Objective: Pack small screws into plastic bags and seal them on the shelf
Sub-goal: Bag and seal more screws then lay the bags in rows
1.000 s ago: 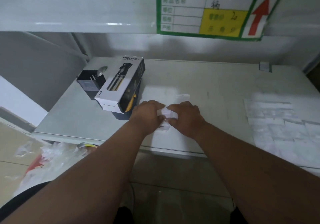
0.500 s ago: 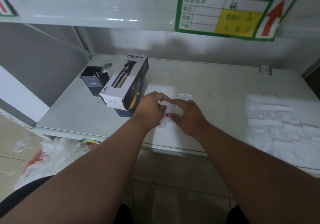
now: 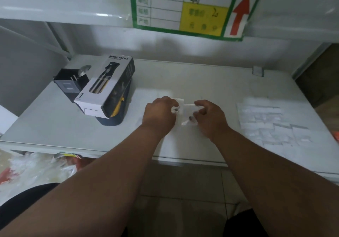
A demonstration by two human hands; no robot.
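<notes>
Clear plastic bag (image 3: 187,111); green-bordered label (image 3: 194,9), red arrow (image 3: 240,14).

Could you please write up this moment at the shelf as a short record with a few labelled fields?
left hand: pinching the left edge of the small plastic bag
right hand: pinching the bag's right edge
bag contents: a small dark screw shows near the bottom
shelf: spray bottle box on the left, flat bags on the right

The white shelf (image 3: 211,82) bears a spray bottle box (image 3: 106,84), flat plastic bags (image 3: 266,123) right.
</notes>
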